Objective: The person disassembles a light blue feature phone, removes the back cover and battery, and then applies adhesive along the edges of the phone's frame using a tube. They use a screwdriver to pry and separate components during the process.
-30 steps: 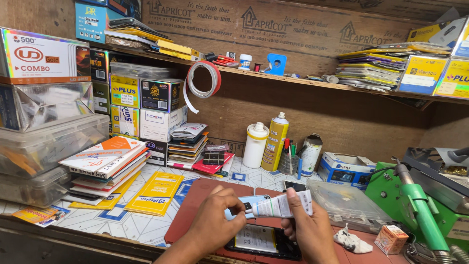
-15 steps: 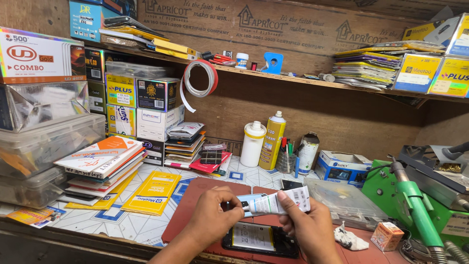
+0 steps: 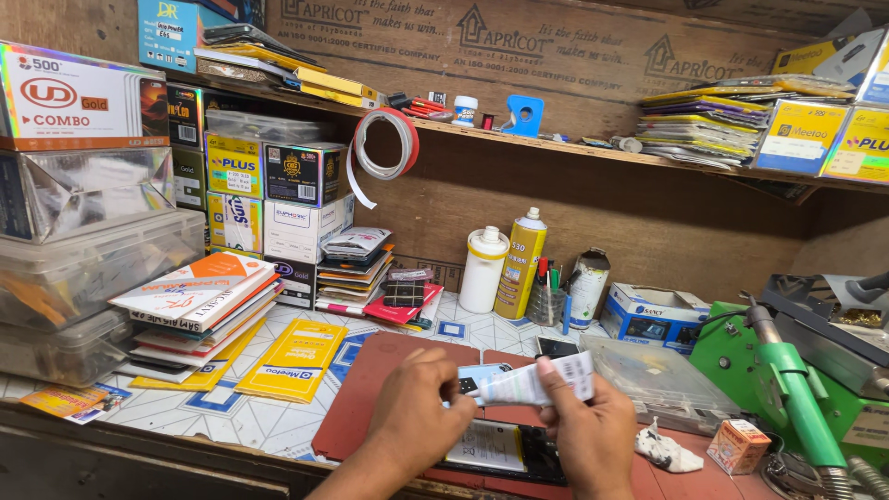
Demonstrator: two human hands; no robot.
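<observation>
The light here is bright and even, coming from above and in front of the bench (image 3: 278,417), so the tiled top and the stacked boxes show clear colours. Under the wooden shelf (image 3: 556,143) a band of shade falls across the far wall, and the far right corner goes quite dark. A holographic box (image 3: 83,93) at the left throws back a rainbow sheen, and the clear plastic containers (image 3: 93,259) below it carry pale glare. The hands (image 3: 500,417) cast only soft, short shadows on the red mat (image 3: 370,389). Focus is sharp across the middle; the hands look slightly soft. Straight lines bow outward near the left and right edges.
</observation>
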